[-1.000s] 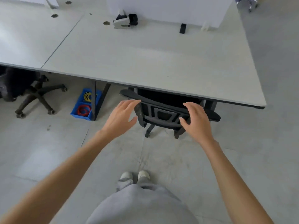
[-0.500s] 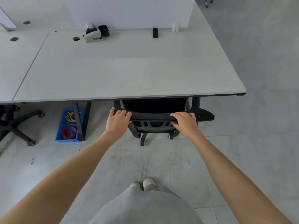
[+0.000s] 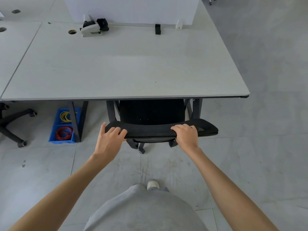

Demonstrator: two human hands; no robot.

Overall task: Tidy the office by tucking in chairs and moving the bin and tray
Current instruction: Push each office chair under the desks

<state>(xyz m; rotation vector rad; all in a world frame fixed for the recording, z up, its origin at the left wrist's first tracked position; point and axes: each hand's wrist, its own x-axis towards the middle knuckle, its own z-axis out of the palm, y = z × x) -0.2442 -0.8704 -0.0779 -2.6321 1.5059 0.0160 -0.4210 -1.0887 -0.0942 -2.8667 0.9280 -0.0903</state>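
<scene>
Both hands on the top of a black mesh-backed office chair (image 3: 155, 129), seat pushed under the near edge of a pale grey rectangular desk (image 3: 125, 67), backrest just outside that edge, toward the desk's right end. Left hand (image 3: 110, 139) gripping the left end of the backrest top, fingers curled over the rim, thumb up along the outer side. Right hand (image 3: 185, 135) gripping the top rim right of centre, fingers curled over it, knuckles up; a stretch of mesh rim free beyond it to the right. Dark chair legs and a caster just below the backrest on the grey tiled floor (image 3: 250, 147).

Under the desk near its left leg, on the floor: a blue plastic two-compartment tray (image 3: 55, 130), yellow coiled bands in the far compartment, red coiled bands in the near one; dark desk leg crossing in front of its right side. Further left, the black star base of a second chair (image 3: 11, 124) on casters, partly under the neighbouring desk.

At the desk's far edge: a white and black clamp-like device (image 3: 93, 28) beside a round cable hole, a small black bracket (image 3: 157, 29), and a white divider panel (image 3: 130, 9) standing upright. Grey trousers and one white shoe toe at the bottom of the view.
</scene>
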